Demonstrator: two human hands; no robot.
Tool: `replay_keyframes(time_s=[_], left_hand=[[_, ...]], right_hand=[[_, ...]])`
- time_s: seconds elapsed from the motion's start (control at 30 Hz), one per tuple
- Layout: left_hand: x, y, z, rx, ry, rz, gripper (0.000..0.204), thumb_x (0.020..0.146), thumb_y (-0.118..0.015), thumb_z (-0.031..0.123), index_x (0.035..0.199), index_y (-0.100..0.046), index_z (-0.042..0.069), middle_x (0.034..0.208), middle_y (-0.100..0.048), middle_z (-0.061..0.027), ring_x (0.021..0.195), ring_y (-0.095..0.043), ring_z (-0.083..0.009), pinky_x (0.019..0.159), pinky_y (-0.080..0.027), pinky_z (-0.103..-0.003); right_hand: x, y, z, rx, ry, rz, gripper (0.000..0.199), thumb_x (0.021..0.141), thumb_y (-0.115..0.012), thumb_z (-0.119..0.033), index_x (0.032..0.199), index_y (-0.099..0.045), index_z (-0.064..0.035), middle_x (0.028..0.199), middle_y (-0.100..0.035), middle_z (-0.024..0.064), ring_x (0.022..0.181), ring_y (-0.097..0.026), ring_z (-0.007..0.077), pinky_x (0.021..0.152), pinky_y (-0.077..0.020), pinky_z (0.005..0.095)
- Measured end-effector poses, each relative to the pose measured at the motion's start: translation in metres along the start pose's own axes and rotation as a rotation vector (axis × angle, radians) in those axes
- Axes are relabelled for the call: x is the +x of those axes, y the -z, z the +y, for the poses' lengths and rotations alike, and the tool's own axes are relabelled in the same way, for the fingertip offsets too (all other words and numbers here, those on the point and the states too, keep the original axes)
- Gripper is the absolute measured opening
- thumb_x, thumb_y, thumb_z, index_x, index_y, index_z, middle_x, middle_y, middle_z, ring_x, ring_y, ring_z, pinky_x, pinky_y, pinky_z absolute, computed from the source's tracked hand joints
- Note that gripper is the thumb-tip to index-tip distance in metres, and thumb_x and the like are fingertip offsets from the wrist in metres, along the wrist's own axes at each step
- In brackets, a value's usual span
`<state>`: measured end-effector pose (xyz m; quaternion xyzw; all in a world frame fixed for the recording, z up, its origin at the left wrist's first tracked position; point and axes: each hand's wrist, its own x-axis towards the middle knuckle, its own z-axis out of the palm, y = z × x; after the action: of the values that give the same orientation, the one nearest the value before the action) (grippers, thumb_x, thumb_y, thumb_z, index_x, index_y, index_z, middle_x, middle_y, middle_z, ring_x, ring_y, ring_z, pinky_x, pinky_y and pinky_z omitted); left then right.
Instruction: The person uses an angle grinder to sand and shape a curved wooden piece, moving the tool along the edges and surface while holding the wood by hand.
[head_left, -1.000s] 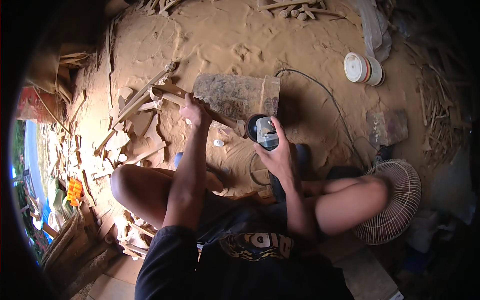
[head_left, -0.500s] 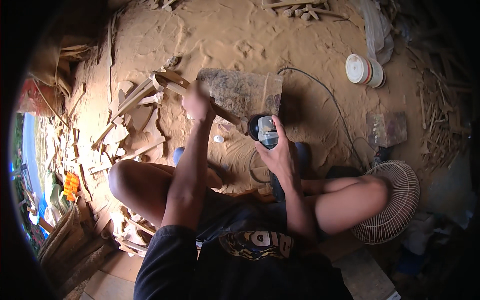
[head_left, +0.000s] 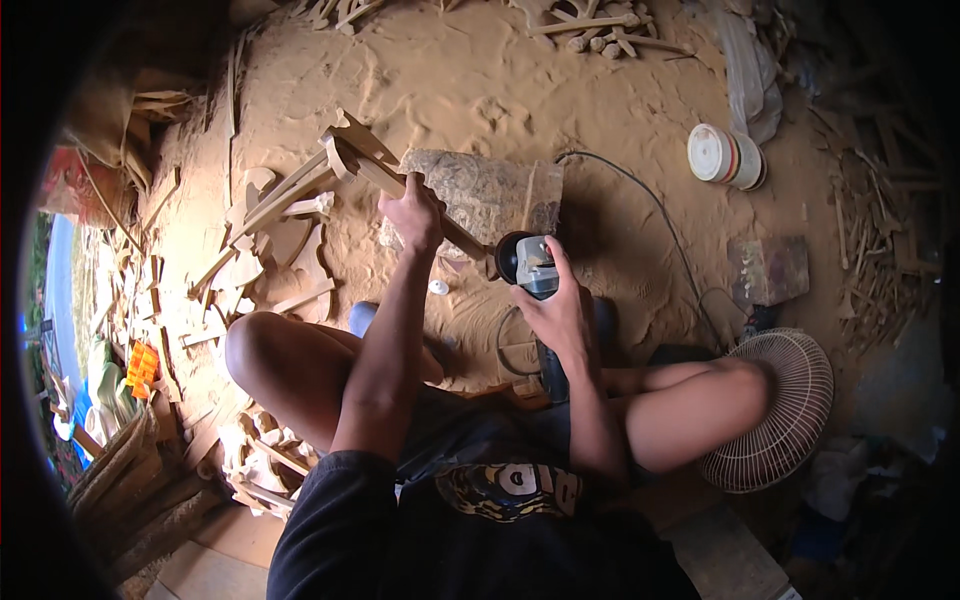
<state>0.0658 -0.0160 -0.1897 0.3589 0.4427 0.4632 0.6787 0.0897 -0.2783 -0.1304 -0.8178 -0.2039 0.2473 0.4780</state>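
Left fingers [head_left: 416, 191] grip wooden piece [head_left: 381, 175], long axis far-left to near-right, toward grinder [head_left: 535, 266] clasped in my right fingers [head_left: 558, 257].

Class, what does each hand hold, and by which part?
The left hand holds a wooden piece, partway along its length; the right hand holds a power grinder, near its disc end.

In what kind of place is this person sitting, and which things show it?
Most likely a small woodworking workshop: the right hand holds a power tool near a wooden piece gripped by the left hand, cut wood lies at the left, and what looks like sawdust covers the ground.
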Motion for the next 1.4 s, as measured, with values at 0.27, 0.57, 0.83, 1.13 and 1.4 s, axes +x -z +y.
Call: replay_keyframes(time_s=[0.27,0.57,0.83,1.13,1.4], left_hand=[[0.016,-0.001,0.006,-0.032,0.049,0.009,0.022,0.096,-0.067,0.01,0.085,-0.048,0.009,0.059,-0.044,0.0003,0.043,-0.044,-0.0129,0.039,-0.036,-0.032],[0.072,0.049,-0.041,0.194,0.05,0.426,0.021,0.094,-0.065,0.016,0.085,-0.052,0.002,0.067,-0.054,-0.0081,0.047,-0.053,-0.0227,0.041,-0.045,-0.04],[0.062,0.049,-0.057,0.327,0.159,0.492,0.027,0.097,-0.062,0.023,0.094,-0.057,-0.003,0.074,-0.063,-0.0149,0.053,-0.063,-0.0283,0.044,-0.054,-0.04],[0.062,0.05,-0.055,0.337,0.125,0.458,0.03,0.096,-0.063,0.023,0.101,-0.054,-0.005,0.076,-0.063,-0.0177,0.052,-0.064,-0.0291,0.044,-0.053,-0.041],[0.06,0.048,-0.054,0.308,0.09,0.445,0.033,0.096,-0.063,0.024,0.1,-0.054,-0.008,0.077,-0.064,-0.0181,0.049,-0.062,-0.0289,0.043,-0.052,-0.041]], right_hand=[[0.004,-0.003,0.018,0.041,0.08,0.137,0.086,0.082,-0.084,-0.009,0.158,-0.045,-0.0029,0.145,-0.063,0.0241,0.131,-0.066,0.0326,0.111,-0.0514,0.0413],[0.013,0.0,0.027,0.166,0.201,0.213,0.082,0.086,-0.084,-0.006,0.159,-0.045,-0.0012,0.139,-0.066,0.0194,0.121,-0.067,0.0233,0.105,-0.0535,0.0368],[0.009,-0.011,0.031,0.087,0.044,0.053,0.085,0.085,-0.083,-0.007,0.16,-0.043,-0.0009,0.144,-0.064,0.0209,0.131,-0.063,0.0259,0.112,-0.0501,0.0389],[0.007,-0.022,0.012,-0.071,0.012,-0.019,0.084,0.084,-0.083,-0.011,0.16,-0.045,-0.0047,0.143,-0.066,0.0248,0.131,-0.067,0.0317,0.109,-0.0527,0.0413],[0.011,-0.026,0.008,-0.055,0.078,0.087,0.085,0.083,-0.084,-0.015,0.159,-0.047,-0.0082,0.138,-0.069,0.0267,0.125,-0.071,0.0374,0.103,-0.0572,0.0435]])
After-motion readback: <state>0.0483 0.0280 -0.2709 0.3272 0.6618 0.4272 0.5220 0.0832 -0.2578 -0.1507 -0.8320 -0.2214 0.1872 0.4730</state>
